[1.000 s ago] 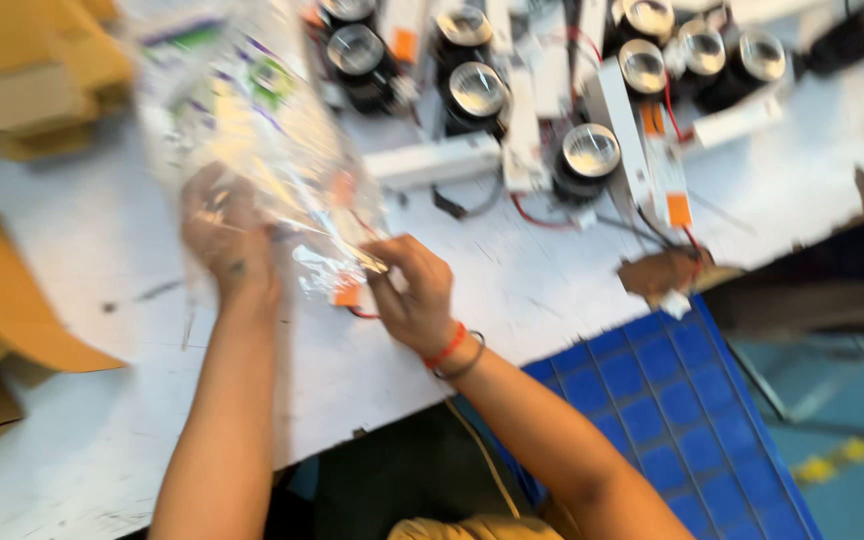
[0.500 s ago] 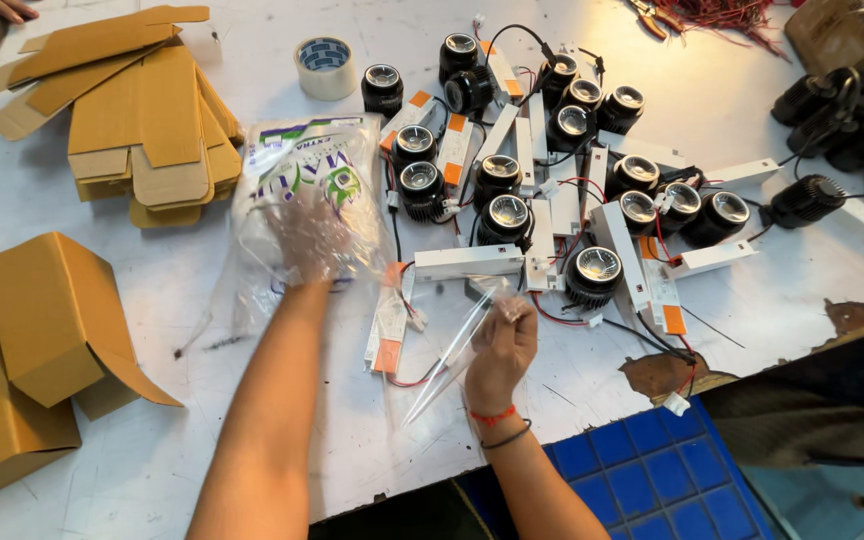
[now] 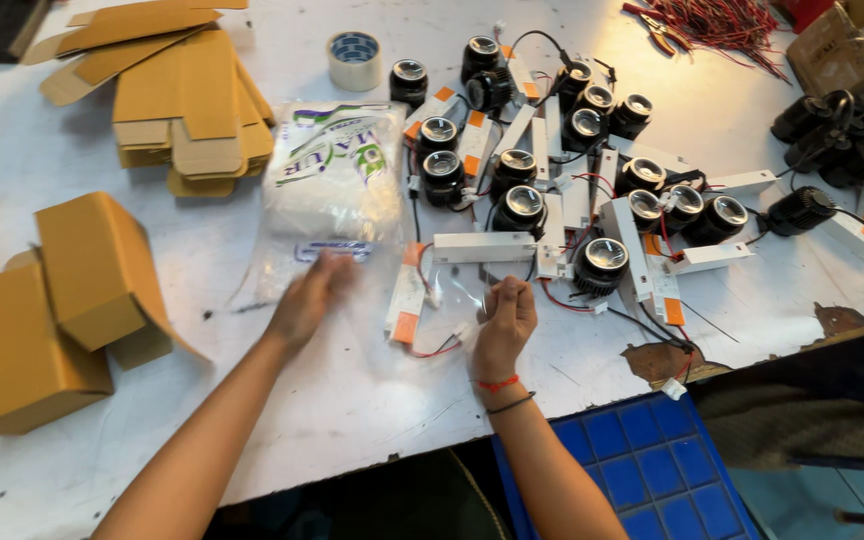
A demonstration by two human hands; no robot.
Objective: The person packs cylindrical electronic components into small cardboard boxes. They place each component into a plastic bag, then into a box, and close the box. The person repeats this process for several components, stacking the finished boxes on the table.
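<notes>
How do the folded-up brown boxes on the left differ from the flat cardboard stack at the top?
The folded boxes are assembled, hollow and standing with flaps out; the flat stack lies unfolded in layered sheets. The boxes sit at the table's near left edge, the stack farther back beside the white bag. Both are plain brown cardboard.

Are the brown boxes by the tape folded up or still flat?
Flat. The cardboard stack beside the tape roll lies as unfolded sheets with flaps spread, unlike the made-up boxes at the table's left edge.
</notes>
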